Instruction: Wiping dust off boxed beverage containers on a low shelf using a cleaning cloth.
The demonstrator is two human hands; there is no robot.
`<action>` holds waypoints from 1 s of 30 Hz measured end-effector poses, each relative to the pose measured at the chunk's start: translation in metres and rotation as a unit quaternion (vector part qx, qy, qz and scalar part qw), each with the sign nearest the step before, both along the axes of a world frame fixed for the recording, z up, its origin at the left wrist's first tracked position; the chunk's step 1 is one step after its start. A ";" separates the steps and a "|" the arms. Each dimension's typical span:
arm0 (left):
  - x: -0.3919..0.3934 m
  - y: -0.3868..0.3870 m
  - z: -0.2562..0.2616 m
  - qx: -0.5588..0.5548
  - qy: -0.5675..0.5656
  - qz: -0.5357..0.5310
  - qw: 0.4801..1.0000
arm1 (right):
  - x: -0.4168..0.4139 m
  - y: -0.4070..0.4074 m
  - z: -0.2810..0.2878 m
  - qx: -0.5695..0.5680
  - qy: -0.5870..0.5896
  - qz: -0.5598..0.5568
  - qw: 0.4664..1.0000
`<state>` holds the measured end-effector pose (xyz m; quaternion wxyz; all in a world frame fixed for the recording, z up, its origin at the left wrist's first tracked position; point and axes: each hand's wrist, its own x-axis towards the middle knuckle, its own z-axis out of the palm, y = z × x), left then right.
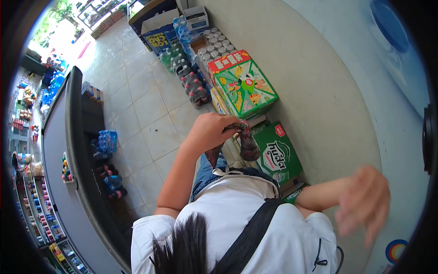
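My left hand (216,127) is closed around a dark mottled object (249,145) with reddish and greenish flecks. One blunt, thick end of it hangs down past my fingers, and a pointed end shows below my palm. What kind of thing it is, I cannot tell. It is held above my jeans (208,174), in front of a green carton (279,150). My right hand (364,205) is raised off to the right, blurred, with its fingers apart and nothing visible in it. Behind it stands a large pale-blue and white panel (383,137) with a round coloured emblem.
A green and red printed box (244,85) sits against the wall, beside shrink-wrapped cans (217,42) and packed dark bottles (195,89). To the left, a dark-edged counter (73,109) runs along the tiled floor (147,113). Water bottle packs (107,140) stand beside it; stocked shelves (37,209) lie beyond.
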<state>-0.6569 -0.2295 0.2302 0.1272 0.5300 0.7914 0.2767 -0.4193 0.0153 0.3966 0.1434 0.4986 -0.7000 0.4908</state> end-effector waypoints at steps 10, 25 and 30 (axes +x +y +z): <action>-0.145 0.052 0.006 0.052 -0.092 -0.131 0.986 | -0.170 -0.050 -0.238 0.028 -0.407 -0.520 0.750; -0.180 0.113 -0.022 0.047 -0.130 -0.285 0.949 | -0.205 -0.076 -0.295 -0.137 -0.358 -0.651 0.655; -0.182 0.135 -0.031 -0.028 -0.038 -0.289 0.956 | -0.166 -0.045 -0.288 -0.070 -0.327 -0.740 0.583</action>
